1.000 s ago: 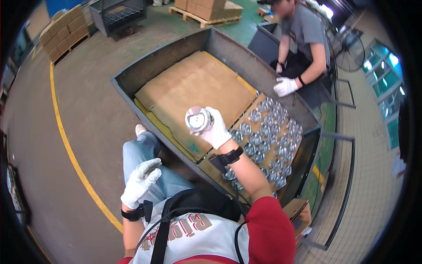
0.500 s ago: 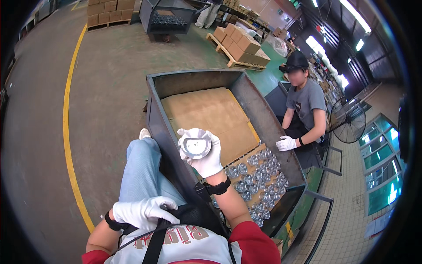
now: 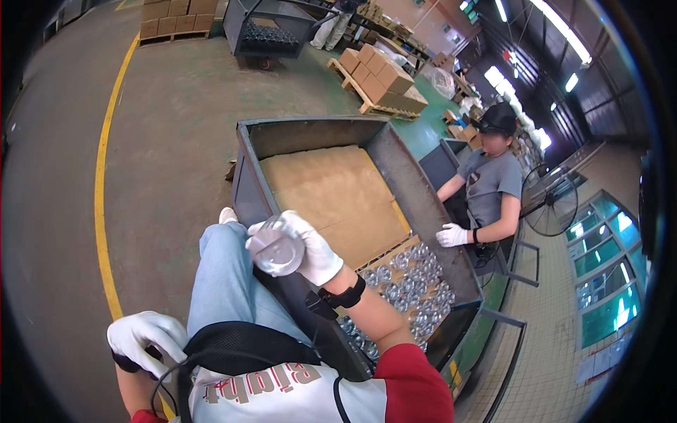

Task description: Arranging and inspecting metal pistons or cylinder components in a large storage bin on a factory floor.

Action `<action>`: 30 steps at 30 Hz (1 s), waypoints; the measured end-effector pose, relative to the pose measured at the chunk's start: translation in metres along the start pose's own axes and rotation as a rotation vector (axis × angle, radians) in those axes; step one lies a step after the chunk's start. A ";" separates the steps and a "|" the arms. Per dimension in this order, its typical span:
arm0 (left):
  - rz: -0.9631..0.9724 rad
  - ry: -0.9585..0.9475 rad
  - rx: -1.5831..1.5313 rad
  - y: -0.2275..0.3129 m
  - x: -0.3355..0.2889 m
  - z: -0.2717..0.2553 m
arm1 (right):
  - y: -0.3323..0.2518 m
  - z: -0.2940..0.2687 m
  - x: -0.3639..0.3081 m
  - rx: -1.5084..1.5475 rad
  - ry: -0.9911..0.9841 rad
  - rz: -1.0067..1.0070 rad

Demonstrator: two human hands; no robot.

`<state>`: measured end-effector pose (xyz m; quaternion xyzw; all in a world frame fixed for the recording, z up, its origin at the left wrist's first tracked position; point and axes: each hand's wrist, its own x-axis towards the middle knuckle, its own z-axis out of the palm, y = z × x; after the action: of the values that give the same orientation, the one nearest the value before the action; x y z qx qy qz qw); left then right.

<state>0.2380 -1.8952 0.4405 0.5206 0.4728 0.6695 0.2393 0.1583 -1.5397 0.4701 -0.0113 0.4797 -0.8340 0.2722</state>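
My right hand [image 3: 310, 248], in a white glove, is closed around a clear, thick-bottomed glass cup [image 3: 278, 247]. It holds the cup tilted over the near left wall of a grey metal bin. Similar clear glass pieces [image 3: 416, 282] stand in rows on brown cardboard in the bin's near right part. Out to my left side, my gloved left hand [image 3: 147, 342] hangs low beside a black cable and waist pouch [image 3: 247, 342]. Its fingers are loosely stretched and apart, with nothing visible in them.
A brown cardboard sheet [image 3: 331, 190] covers the far part of the metal bin [image 3: 317, 130]. Across it, a co-worker [image 3: 486, 176] rests a gloved hand on the rim. A fan [image 3: 550, 201] stands at right; box-laden pallets [image 3: 377, 81] and another cart [image 3: 268, 32] stand farther off.
My right hand has moved left and slightly down, turning the glass cup. My left hand has left the waist strap and swung outward to the left. The co-worker has shifted slightly.
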 end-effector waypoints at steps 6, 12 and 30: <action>-0.445 0.653 -0.316 0.002 0.061 -0.011 | 0.020 0.060 0.018 -0.741 -0.144 -0.018; -0.466 0.703 -0.263 -0.028 0.115 -0.016 | 0.027 0.057 0.037 -1.131 0.132 -0.270; -0.307 0.922 -1.001 -0.054 0.134 0.024 | 0.044 0.038 -0.011 -0.288 0.014 -0.350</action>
<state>0.2046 -1.7532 0.4563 -0.0622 0.2290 0.9182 0.3170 0.1972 -1.5819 0.4579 -0.1275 0.5865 -0.7915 0.1155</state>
